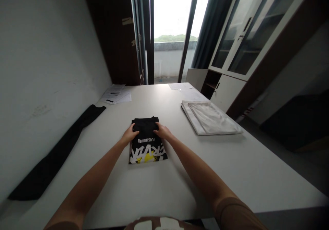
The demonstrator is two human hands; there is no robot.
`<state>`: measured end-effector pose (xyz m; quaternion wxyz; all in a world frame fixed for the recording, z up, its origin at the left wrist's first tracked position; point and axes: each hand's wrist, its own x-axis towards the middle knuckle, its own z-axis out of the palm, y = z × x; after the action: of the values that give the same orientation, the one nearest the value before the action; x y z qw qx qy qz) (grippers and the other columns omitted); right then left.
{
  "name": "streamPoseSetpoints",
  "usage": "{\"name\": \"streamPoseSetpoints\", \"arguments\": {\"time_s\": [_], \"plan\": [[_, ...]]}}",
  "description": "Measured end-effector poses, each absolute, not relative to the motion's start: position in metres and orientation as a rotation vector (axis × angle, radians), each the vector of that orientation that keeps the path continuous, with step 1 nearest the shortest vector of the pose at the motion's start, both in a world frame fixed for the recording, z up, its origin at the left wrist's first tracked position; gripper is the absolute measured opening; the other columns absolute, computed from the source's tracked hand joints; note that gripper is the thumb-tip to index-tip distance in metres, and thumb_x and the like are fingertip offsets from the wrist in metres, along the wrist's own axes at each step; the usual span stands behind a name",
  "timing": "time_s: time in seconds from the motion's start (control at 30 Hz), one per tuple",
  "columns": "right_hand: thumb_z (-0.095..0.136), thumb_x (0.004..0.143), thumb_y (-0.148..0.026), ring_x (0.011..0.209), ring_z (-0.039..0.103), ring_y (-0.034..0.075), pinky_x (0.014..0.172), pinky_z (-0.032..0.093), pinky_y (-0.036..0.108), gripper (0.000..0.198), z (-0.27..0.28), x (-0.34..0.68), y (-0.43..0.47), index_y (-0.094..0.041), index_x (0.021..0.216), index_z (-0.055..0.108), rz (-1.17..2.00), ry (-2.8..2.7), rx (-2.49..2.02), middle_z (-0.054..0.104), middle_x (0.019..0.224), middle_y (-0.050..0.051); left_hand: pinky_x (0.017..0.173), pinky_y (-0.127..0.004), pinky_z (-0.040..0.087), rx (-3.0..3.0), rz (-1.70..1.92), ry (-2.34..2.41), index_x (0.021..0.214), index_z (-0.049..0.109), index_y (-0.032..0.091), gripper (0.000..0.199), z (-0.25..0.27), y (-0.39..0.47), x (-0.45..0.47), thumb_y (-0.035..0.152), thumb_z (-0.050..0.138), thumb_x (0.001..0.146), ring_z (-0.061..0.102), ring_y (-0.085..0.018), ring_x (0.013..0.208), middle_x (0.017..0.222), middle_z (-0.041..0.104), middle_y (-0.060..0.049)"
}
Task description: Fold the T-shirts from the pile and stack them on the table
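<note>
A folded black T-shirt (147, 130) with white lettering and a yellow and white print lies on the white table, its print upside down to me. My left hand (129, 134) grips its left edge near the far end, thumb on top and fingers around the side. On the opposite edge my right hand (162, 131) holds it the same way. The fingers under the cloth are partly hidden.
A long black garment (64, 151) lies along the table's left edge by the wall. White folded cloths (213, 118) are stacked at the right. Paper sheets (118, 96) rest at the far left of the table (164, 192). A white cabinet (228, 89) stands beyond the right edge.
</note>
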<state>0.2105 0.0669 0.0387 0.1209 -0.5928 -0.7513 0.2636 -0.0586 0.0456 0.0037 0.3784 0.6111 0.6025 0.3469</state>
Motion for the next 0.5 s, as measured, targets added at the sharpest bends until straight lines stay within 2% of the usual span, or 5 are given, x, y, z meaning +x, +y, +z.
{"name": "streamPoseSetpoints", "arguments": {"time_s": [0.1, 0.23, 0.33, 0.5], "plan": [[0.063, 0.094, -0.04, 0.1, 0.074, 0.028, 0.089, 0.06, 0.039, 0.059, 0.036, 0.213, 0.064, -0.028, 0.15, 0.052, 0.912, -2.216, -1.611, 0.071, 0.13, 0.007, 0.1, -0.043, 0.057, 1.254, 0.974, 1.432, 0.159, 0.029, 0.017, 0.089, 0.002, 0.043, -0.057, 0.034, 0.076, 0.086, 0.07, -0.028, 0.113, 0.133, 0.068, -0.016], [0.061, 0.094, -0.028, 0.122, 0.066, 0.026, 0.108, 0.05, 0.036, 0.039, 0.033, 0.209, 0.062, -0.029, 0.132, 0.069, 0.708, -2.122, -1.525, 0.072, 0.129, 0.002, 0.108, -0.043, 0.053, 1.145, 1.187, 1.314, 0.154, 0.043, 0.017, 0.085, 0.002, 0.042, -0.047, 0.017, 0.079, 0.076, 0.063, -0.029, 0.127, 0.144, 0.061, -0.015], [0.062, 0.091, -0.02, 0.125, 0.064, 0.022, 0.112, 0.046, 0.033, 0.043, 0.029, 0.205, 0.064, -0.028, 0.133, 0.07, 0.782, -2.022, -1.478, 0.071, 0.131, 0.001, 0.112, -0.042, 0.05, 1.114, 1.303, 1.272, 0.146, 0.055, 0.018, 0.08, 0.003, 0.042, -0.041, 0.011, 0.08, 0.07, 0.06, -0.03, 0.13, 0.144, 0.061, -0.013], [0.063, 0.09, -0.02, 0.121, 0.067, 0.022, 0.107, 0.05, 0.034, 0.046, 0.022, 0.201, 0.064, -0.029, 0.135, 0.069, 1.005, -1.944, -1.36, 0.072, 0.13, 0.0, 0.106, -0.041, 0.054, 1.063, 1.317, 1.179, 0.145, 0.058, 0.02, 0.08, 0.005, 0.037, -0.033, 0.006, 0.076, 0.068, 0.065, -0.029, 0.123, 0.142, 0.062, -0.011]]}}
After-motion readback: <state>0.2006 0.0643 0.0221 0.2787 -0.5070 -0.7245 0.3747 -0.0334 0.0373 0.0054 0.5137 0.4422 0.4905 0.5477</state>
